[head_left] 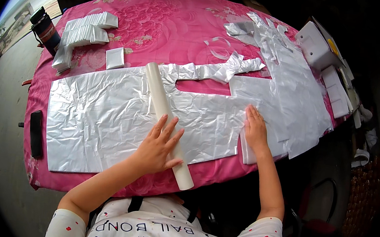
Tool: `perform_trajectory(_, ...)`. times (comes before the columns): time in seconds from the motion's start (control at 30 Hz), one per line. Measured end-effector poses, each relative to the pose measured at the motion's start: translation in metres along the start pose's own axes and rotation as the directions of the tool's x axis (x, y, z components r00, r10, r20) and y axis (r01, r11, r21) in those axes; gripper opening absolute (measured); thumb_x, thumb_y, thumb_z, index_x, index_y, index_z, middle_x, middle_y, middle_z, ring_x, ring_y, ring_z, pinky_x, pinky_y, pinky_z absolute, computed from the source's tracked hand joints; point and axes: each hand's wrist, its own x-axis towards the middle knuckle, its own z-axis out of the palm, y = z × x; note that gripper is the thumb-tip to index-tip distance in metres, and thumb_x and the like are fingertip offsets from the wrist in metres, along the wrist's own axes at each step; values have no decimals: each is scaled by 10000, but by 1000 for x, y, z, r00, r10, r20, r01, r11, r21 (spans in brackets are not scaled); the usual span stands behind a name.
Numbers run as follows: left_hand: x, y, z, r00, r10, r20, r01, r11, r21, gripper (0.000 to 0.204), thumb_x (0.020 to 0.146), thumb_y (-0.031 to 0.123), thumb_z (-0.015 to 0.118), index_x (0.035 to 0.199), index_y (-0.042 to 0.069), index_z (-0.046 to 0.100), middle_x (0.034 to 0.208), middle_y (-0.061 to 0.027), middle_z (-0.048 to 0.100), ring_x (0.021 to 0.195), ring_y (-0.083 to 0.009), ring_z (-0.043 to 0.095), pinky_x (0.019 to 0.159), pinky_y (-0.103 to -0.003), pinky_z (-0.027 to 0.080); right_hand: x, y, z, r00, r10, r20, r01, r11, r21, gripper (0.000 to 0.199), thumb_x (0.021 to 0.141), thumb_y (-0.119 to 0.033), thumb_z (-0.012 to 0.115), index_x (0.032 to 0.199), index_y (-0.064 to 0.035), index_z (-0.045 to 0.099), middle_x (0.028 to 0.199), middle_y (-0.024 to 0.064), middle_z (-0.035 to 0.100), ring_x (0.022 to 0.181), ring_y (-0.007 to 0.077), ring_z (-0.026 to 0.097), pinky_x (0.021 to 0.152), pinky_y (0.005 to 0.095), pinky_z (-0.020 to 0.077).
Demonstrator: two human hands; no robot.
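A white tube (pixel 156 87) lies slantwise across a thin, shiny white plastic bag (pixel 93 113) spread flat and wrinkled on the table. My left hand (pixel 158 146) rests on the tube's lower half with its fingers spread, not wrapped round it. Flat on the near edge of a pile of similar plastic bags (pixel 288 105) lies my right hand (pixel 256 129), fingers stretched out and empty. The spread bag has a cut-out between its handle parts, where pink cloth shows. Its right end meets the pile near my right hand.
Folded white packets (pixel 85 36) stand in rows at the far left, with a single packet (pixel 115 58) beside them. A dark bottle (pixel 46 33) and a black oblong object (pixel 36 134) sit along the left edge. White boxes (pixel 315 46) line the right side of the pink tablecloth (pixel 140 18).
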Motion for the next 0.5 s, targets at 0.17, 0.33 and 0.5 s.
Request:
perform_trajectory(0.17, 2, 10, 4, 1000, 22, 3, -22, 1000, -8, 711, 777, 536, 550, 1283, 46, 456, 1428, -190, 270, 1342, -433, 142, 1041, -548, 236, -25, 96, -11, 907, 381, -178, -383, 923, 24, 327, 866, -119, 493, 1159, 5, 568, 1228, 157, 542, 1169, 305, 486, 985, 358, 379)
perform_trajectory(0.33, 5, 17, 2, 998, 34, 50, -34, 999, -12, 687, 778, 529, 552, 1258, 42, 475, 1416, -173, 302, 1346, -402, 165, 1034, -551, 243, -28, 87, -18, 873, 392, -292, -401, 916, 29, 162, 800, -107, 606, 930, -19, 643, 1076, 121, 631, 1013, 293, 580, 885, 361, 444)
perform_trajectory(0.5, 5, 20, -3, 1000, 4, 16, -4, 1000, 7, 698, 755, 461, 621, 1282, 39, 440, 1403, -163, 328, 1347, -362, 199, 1049, -518, 249, -8, -26, -38, 846, 390, -363, -245, 889, 386, 148, 707, -25, 688, 750, -15, 547, 923, 95, 655, 861, 238, 618, 783, 316, 469)
